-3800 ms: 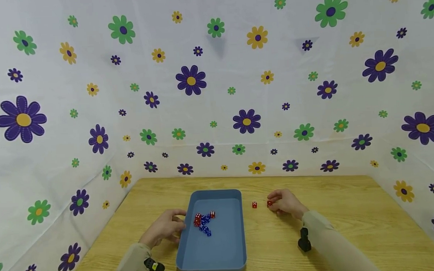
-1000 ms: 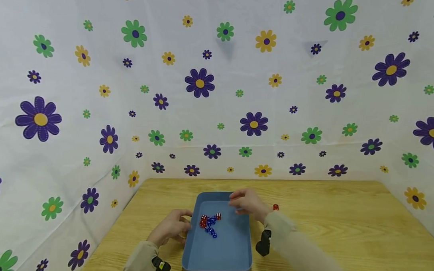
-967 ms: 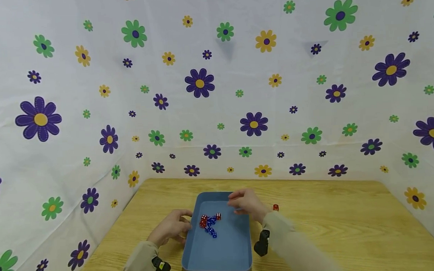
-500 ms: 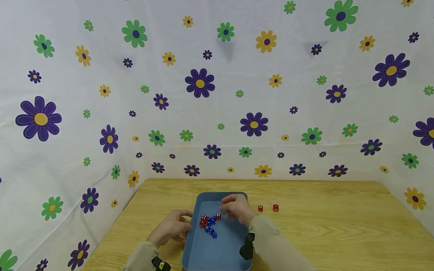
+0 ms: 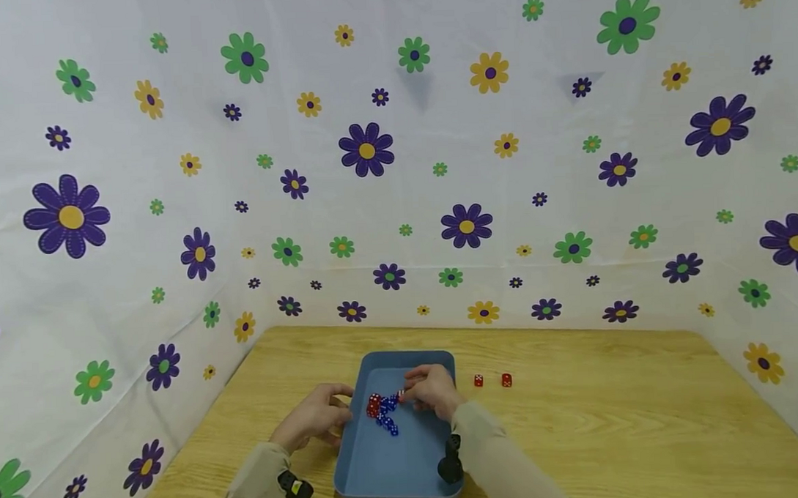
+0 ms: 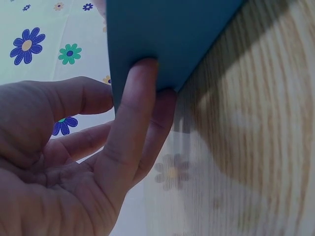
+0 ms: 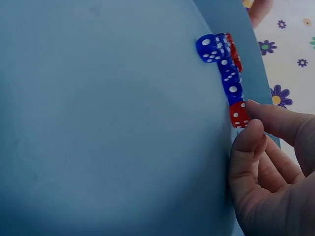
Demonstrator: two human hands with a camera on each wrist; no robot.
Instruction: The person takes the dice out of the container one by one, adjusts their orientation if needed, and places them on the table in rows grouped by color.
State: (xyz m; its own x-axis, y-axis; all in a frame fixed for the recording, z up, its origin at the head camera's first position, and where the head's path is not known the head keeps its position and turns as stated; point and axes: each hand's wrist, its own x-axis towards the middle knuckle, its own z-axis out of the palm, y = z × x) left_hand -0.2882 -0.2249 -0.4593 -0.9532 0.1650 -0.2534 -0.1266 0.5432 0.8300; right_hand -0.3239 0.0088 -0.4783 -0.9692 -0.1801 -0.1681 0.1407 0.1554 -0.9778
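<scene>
Inside the blue tray (image 5: pixel 400 476), my right hand (image 5: pixel 433 391) pinches a red die (image 7: pixel 239 115) between thumb and finger, at the end of a row of blue dice (image 7: pixel 231 81). More blue dice (image 5: pixel 387 424) branch toward the tray's near side. Red dice (image 5: pixel 374 405) stand at the left of this arrangement, and in the right wrist view they are partly hidden behind the blue ones. My left hand (image 5: pixel 318 419) is at the tray's left side, its fairly straight fingers (image 6: pixel 140 83) touching the outer wall.
Two red dice, a nearer one (image 5: pixel 479 380) and one farther right (image 5: pixel 506 380), lie on the wooden table (image 5: pixel 616 417) right of the tray. A flower-patterned cloth (image 5: pixel 546 119) encloses the table at the back and sides.
My right hand has moved from above the tray's right rim left and down to the red die, uncovering a red die on the table. The left hand stays at the tray's side.
</scene>
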